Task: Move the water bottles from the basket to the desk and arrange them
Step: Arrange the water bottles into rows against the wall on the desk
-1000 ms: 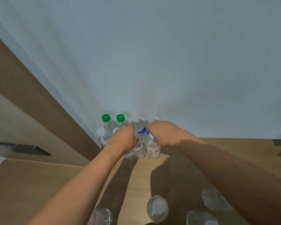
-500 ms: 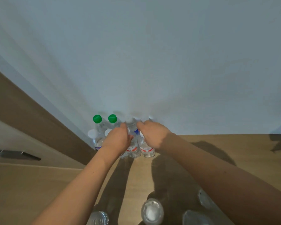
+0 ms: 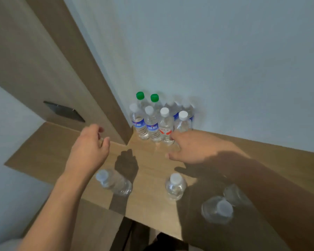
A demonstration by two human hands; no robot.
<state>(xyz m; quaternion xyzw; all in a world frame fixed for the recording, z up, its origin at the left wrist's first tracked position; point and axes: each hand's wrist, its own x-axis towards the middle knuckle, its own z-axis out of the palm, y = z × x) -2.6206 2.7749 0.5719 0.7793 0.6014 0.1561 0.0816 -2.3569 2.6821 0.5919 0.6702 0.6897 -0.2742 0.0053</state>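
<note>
Both hands, left (image 3: 88,149) and right (image 3: 192,148), withdrawn from corner cluster (image 3: 159,120), loose and empty; arranging underway, next grasp loose bottle (image 3: 175,186).

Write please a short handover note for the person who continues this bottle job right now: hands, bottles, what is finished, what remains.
Left hand: holds nothing, fingers loosely curled, above the desk.
Right hand: holds nothing, fingers stretched toward the arranged group.
Done: eight bottles stand in two rows in the corner against the wall.
Left: four loose bottles at the desk's near edge, wait to join the rows. The basket is out of view.
</note>
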